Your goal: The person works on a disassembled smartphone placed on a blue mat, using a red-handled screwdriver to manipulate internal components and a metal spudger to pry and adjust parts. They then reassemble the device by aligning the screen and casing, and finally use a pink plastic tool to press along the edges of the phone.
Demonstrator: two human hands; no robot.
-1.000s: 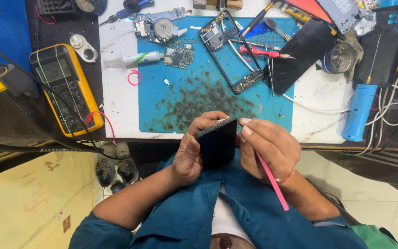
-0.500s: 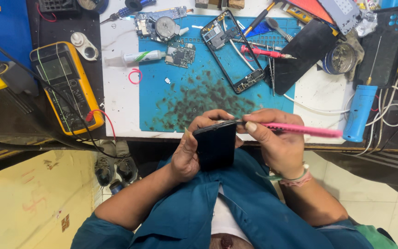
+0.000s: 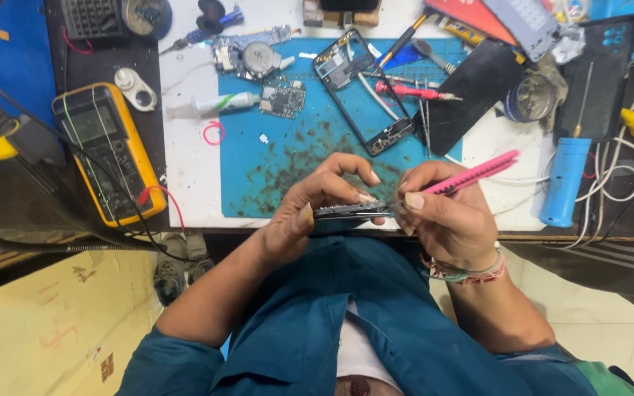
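Workbench (image 3: 192, 183): white top carrying all the loose parts; crowded, so anything dropped from the hands could land among small components and scatter them.
Blue mat (image 3: 273, 154): stained and speckled; lying just beyond the hands, likely landing place for a slipped part.
Yellow multimeter (image 3: 108, 150): well apart at the left, red lead trailing toward the bench edge; snag risk only if an elbow swings out.
Phone frame (image 3: 361, 92): stripped, tilted on the mat, beside red-handled tools; clear of the work for now.
Left hand (image 3: 310, 213): closed around the dark flat phone (image 3: 350, 210), thumb below, fingertips on top; held edge-on at the near rim of the bench, above the lap rather than over the mat. Loose grip here would likely mean a fall past the bench edge.
Right hand (image 3: 445, 220): pinched shut on the pink pry tool (image 3: 475, 172), handle angled up and to the right, working end at the phone's edge.
Pry tool tip: hidden between the fingers; depth of entry into the seam cannot be told. Too much leverage could crack the panel or gouge the edge; a sudden slip could drive the tip into the left fingertips (image 3: 365, 196) touching the same edge.
Small screws and chips on the mat: too small to identify.
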